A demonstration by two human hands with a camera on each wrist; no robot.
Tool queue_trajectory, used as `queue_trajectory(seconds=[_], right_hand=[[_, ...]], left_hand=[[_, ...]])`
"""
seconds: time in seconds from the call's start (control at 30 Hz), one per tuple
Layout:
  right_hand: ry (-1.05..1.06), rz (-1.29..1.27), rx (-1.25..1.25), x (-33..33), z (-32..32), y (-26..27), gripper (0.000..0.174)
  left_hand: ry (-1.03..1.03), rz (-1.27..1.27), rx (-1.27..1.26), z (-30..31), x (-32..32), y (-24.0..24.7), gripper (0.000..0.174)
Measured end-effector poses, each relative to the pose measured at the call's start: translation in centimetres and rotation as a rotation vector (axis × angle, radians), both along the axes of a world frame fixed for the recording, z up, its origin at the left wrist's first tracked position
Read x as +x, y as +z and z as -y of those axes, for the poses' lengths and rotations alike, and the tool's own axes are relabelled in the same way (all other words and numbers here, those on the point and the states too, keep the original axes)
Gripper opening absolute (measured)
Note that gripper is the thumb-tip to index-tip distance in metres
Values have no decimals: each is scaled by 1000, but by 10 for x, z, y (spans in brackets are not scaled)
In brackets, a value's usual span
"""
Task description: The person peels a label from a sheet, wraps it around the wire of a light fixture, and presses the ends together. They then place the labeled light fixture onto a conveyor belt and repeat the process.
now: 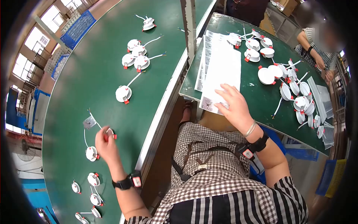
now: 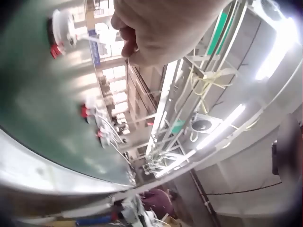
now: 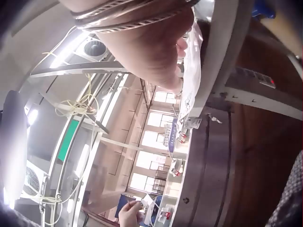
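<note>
My left hand [image 1: 106,147] is over the long green table, fingers curled, overlapping a white downlight [image 1: 109,131] with red clips. I cannot tell whether it holds anything. A white cable carrying a grey printed label [image 1: 89,122] is just beyond these fingers. In the left wrist view the curled left hand [image 2: 161,33] shows close up, its inner side hidden. My right hand [image 1: 235,108] spreads its fingers over the near end of a white label sheet [image 1: 223,67], its thumb beside a printed label [image 1: 209,103]. The right wrist view shows that hand [image 3: 147,52] by the sheet's edge.
Several downlights [image 1: 136,56] with cables lie along the left table [image 1: 74,93]. More downlights [image 1: 266,74] cluster on the right table [image 1: 257,108], beside clear plastic trays [image 1: 322,97]. A metal post [image 1: 189,30] stands between the tables. Another person [image 1: 317,56] works at far right.
</note>
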State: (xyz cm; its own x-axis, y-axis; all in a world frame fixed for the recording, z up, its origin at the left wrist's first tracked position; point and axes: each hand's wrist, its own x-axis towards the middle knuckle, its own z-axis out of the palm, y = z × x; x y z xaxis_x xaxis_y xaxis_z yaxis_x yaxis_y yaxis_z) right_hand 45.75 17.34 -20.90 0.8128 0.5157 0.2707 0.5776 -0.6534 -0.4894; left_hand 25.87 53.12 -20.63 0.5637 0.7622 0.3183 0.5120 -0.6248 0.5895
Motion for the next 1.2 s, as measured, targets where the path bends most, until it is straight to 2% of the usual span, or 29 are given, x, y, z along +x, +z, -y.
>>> queue_trajectory(seconds=[0.03,0.1,0.2,0.27,0.43,0.5,0.57,0.6,0.63,0.7,0.77,0.9,0.97,1.0,1.03,1.1,1.13,1.2], right_hand=[[10,0,1,0,-3,2,36],[44,25,141,-3,-6,10,29],[56,18,167,-12,0,23,24],[49,-30,163,-18,10,28,23],[38,-222,219,-27,39,36,19],[36,-226,219,-27,47,37,19],[39,-301,237,-27,52,36,22],[32,-301,242,-27,51,37,22],[23,-305,310,-28,50,39,25],[6,-311,372,-31,42,43,28],[-51,-80,479,-33,29,46,36],[14,-141,579,-30,35,43,32],[65,-416,669,-27,55,30,25],[17,-448,686,-25,64,32,19],[-53,-417,666,-21,74,21,18],[-294,-396,627,-15,94,7,17],[-378,-356,634,-11,103,0,17],[-535,-371,658,-2,118,-12,19]], left_hand=[[-154,-41,-34,2,18,5,24],[-263,-65,-12,-1,64,2,26],[-247,-124,84,1,119,-8,30],[-176,-294,117,-2,145,-18,34],[-204,-506,330,-19,167,-32,17],[-245,-472,315,-13,162,-24,14],[-288,-376,387,-11,154,-17,13],[-335,-223,387,-5,150,-11,12],[-346,-224,388,9,147,3,12],[-491,-96,-43,49,141,34,12],[-680,44,-369,106,139,55,13],[-1070,26,-345,208,144,70,15],[-1157,0,-370,239,156,71,16],[-1199,-23,-357,246,162,64,20],[-1207,-25,-358,250,165,63,20],[-1101,-41,-691,256,172,60,25],[-1084,62,-708,249,176,45,23],[-941,-7,-809,223,178,34,16]])
